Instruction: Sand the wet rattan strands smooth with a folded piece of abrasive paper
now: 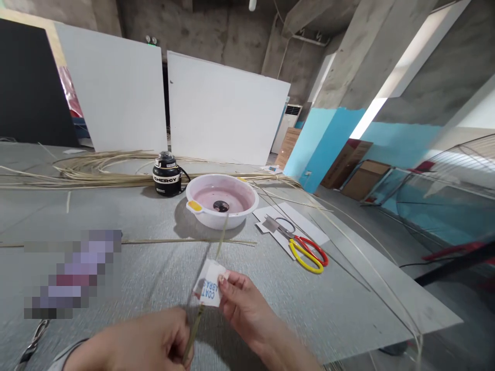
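While the left hand (149, 340) pinches the lower end of a thin cane strip (220, 242) between thumb and fingers, a black ENERGY jug (167, 178) stands far back on the grey table (348, 309), beside a bundle of cane (96, 167). Just above that grip, folded sandpaper (209, 289) sits around the strip, pinched by the right hand (247, 309). The strip's tip points at a white basin (209, 219) of pinkish water. Red-and-yellow scissors (307, 252) lie on white paper (305, 219) further right.

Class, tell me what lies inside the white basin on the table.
The white basin shows a pink inside with a small dark round thing at its bottom; its near wall hides the rest.
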The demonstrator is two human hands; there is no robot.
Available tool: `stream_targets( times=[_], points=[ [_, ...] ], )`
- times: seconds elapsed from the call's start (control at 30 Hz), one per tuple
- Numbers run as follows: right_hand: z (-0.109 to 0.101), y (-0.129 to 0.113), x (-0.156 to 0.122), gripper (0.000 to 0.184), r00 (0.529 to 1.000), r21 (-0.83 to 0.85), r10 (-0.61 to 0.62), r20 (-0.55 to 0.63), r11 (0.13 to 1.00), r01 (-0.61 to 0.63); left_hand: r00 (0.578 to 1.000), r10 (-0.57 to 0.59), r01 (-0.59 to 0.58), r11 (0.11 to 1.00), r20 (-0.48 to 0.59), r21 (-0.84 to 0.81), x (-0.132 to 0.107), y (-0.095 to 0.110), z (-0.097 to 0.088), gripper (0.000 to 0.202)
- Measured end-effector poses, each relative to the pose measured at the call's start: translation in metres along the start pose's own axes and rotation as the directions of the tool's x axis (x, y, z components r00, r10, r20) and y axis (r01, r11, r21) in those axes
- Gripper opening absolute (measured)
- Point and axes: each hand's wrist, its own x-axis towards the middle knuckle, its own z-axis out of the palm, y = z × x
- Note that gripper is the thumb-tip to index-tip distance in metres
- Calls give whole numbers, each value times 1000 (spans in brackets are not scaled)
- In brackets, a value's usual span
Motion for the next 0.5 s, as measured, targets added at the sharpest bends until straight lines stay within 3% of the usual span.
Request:
stream_targets(
  times=[0.13,0.2,0.3,0.4,0.5],
  points=[
    [6,1,-4,19,992,-13,-38,-120,999,37,998,-59,59,998,21,12,-8,-3,0,18],
    [8,0,-5,19,982,-22,-79,-169,997,76,986,-89,98,994,-142,58,-13,0,3,14],
    [10,-1,-5,19,969,-34,-138,-207,990,134,922,-84,106,994,-379,39,-15,3,10,16],
    [12,3,-6,22,958,-30,-168,-233,986,166,895,-68,39,997,-441,-74,-12,-4,22,38],
    [14,11,-6,27,962,5,-134,-238,990,139,872,-85,30,992,-481,-121,-7,-14,33,45]
  ],
)
